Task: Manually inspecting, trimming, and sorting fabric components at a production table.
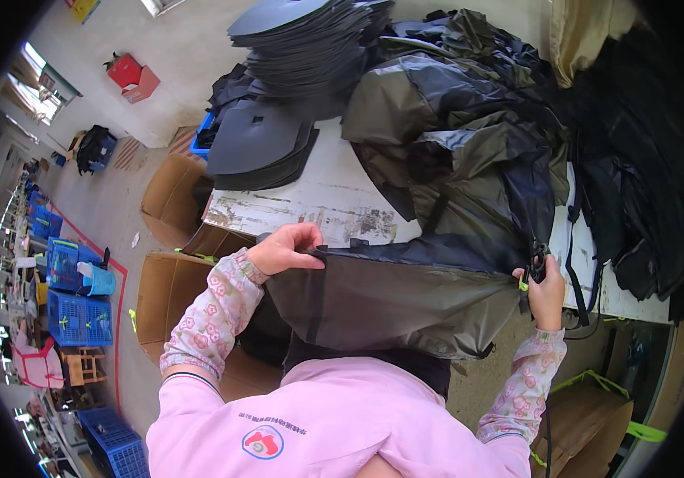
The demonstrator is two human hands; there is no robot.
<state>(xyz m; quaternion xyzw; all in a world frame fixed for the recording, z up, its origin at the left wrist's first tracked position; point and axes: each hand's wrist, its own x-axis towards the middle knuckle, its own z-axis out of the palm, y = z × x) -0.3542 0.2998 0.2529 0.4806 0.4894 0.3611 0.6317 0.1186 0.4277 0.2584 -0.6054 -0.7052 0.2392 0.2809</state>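
My left hand [285,248] grips the top left edge of a grey and dark blue fabric piece [390,299] that hangs over the near edge of a worn white table [318,203]. My right hand [547,293] holds the fabric's right edge together with a black buckle and strap [538,261]. The fabric stretches flat between both hands, in front of my pink top. Both arms wear pink floral sleeve covers.
A heap of grey and black fabric bags [469,119] covers the table's far side. Stacks of dark flat panels [310,40] lie at the back left. Open cardboard boxes [171,199] stand on the floor to the left, blue crates [79,319] further left.
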